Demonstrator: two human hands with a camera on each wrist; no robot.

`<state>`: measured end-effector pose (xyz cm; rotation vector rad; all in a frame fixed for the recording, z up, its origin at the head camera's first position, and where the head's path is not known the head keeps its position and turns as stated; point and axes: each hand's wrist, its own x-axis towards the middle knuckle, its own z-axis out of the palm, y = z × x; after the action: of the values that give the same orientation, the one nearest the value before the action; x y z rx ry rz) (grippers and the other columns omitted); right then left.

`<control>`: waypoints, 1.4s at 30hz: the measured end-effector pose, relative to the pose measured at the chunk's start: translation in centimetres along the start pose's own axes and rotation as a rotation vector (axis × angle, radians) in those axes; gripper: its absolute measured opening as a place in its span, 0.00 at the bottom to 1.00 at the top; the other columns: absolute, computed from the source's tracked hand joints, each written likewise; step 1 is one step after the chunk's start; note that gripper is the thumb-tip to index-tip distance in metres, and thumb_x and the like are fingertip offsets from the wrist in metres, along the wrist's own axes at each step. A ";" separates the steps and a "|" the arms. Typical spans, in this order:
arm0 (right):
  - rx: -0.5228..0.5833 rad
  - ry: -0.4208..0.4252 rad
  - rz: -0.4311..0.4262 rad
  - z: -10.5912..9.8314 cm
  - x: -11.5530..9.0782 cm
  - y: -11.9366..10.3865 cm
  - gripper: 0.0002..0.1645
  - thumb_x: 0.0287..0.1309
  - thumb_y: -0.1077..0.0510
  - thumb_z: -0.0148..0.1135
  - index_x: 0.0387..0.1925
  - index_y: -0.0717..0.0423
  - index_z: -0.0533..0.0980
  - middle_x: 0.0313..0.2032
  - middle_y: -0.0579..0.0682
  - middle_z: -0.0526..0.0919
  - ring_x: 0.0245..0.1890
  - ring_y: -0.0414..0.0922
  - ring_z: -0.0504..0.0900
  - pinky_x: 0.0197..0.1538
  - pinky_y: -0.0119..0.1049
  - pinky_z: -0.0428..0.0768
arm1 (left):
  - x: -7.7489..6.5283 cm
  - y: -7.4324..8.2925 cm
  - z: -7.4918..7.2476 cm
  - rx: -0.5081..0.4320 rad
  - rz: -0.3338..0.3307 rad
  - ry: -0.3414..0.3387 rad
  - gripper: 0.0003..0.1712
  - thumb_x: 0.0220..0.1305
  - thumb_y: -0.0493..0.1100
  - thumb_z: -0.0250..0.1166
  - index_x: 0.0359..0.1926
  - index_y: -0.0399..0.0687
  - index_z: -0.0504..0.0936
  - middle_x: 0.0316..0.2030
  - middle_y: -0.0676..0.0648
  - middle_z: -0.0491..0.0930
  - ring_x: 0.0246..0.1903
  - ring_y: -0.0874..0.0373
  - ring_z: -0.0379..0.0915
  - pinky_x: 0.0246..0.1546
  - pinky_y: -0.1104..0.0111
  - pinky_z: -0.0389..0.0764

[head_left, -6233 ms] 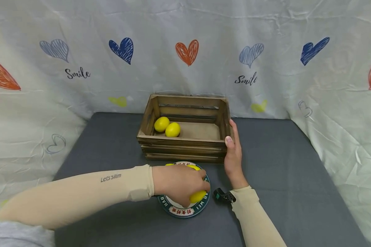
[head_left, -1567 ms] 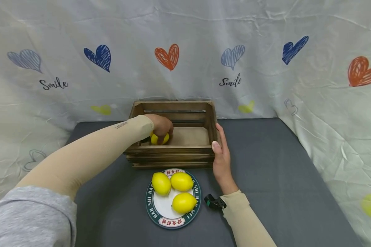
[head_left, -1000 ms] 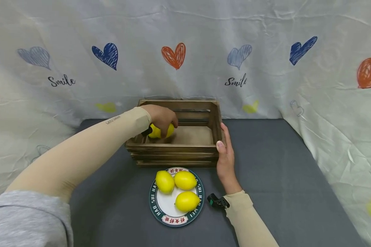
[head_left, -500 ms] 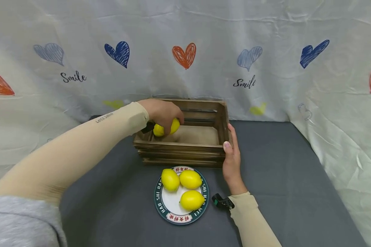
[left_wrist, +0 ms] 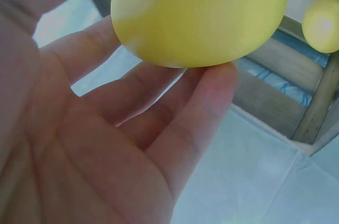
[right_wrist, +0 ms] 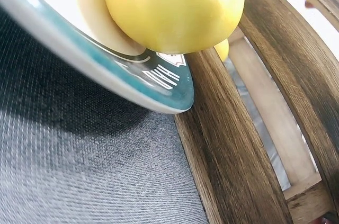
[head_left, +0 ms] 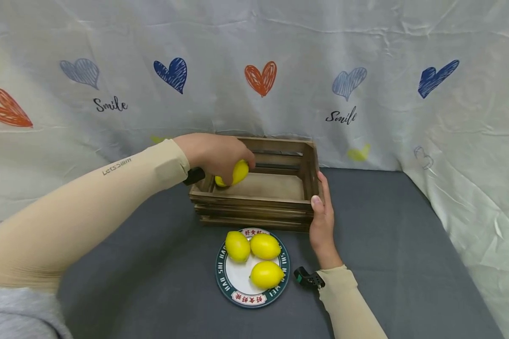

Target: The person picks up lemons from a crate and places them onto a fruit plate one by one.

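My left hand (head_left: 214,155) is over the left part of a slatted wooden crate (head_left: 254,207), its fingers and thumb round a yellow lemon (head_left: 240,172). In the left wrist view the fingertips press against this lemon (left_wrist: 201,17), and another lemon (left_wrist: 322,24) appears at the right among the slats. My right hand (head_left: 322,230) grips the crate's front right corner, thumb at the front rim and fingers along the side. Before the crate stands a round plate (head_left: 233,292) with a green lettered rim. It bears three lemons: one at back left (head_left: 237,246), another at back right (head_left: 265,246), the last in front (head_left: 266,275).
A dark grey cloth (head_left: 390,254) covers the table. Behind the crate hangs a white curtain (head_left: 220,37) printed with hearts, which also runs down both sides. A black band (head_left: 308,278) is on the right wrist, close to the plate's right edge.
Since 6.2 s ago my left hand has gone from the plate into the crate. Over the last second it has shifted slightly up with a lemon. The right hand keeps its place on the crate.
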<state>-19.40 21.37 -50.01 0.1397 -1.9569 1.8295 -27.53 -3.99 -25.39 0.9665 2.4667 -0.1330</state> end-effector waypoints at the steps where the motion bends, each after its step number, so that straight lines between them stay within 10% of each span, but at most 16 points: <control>1: -0.003 0.002 0.001 0.0 0.0 0.0 0.40 0.73 0.44 0.46 0.84 0.25 0.59 0.85 0.34 0.56 0.85 0.41 0.51 0.83 0.67 0.44 | -0.3 0.1 0.0 0.014 0.011 0.014 0.39 0.62 0.36 0.76 0.74 0.55 0.78 0.65 0.46 0.80 0.54 0.48 0.74 0.51 0.58 0.83; 18: -0.012 0.002 -0.008 0.0 0.2 -0.1 0.39 0.73 0.43 0.44 0.84 0.26 0.60 0.85 0.35 0.57 0.86 0.42 0.51 0.84 0.66 0.42 | -5.8 4.0 2.9 0.052 0.097 0.064 0.39 0.60 0.32 0.78 0.71 0.57 0.81 0.61 0.45 0.80 0.50 0.50 0.79 0.50 0.61 0.89; 42: -0.018 -0.005 -0.010 0.0 0.1 -0.1 0.39 0.73 0.41 0.44 0.84 0.25 0.59 0.84 0.29 0.57 0.86 0.42 0.51 0.84 0.66 0.42 | -4.8 7.6 14.3 0.179 0.267 -0.119 0.37 0.57 0.36 0.82 0.65 0.69 0.85 0.58 0.56 0.83 0.46 0.60 0.75 0.45 0.70 0.85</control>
<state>-19.43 21.38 -49.93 0.1475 -1.9726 1.8062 -13.70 -4.98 -35.02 1.3138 2.2225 -0.3167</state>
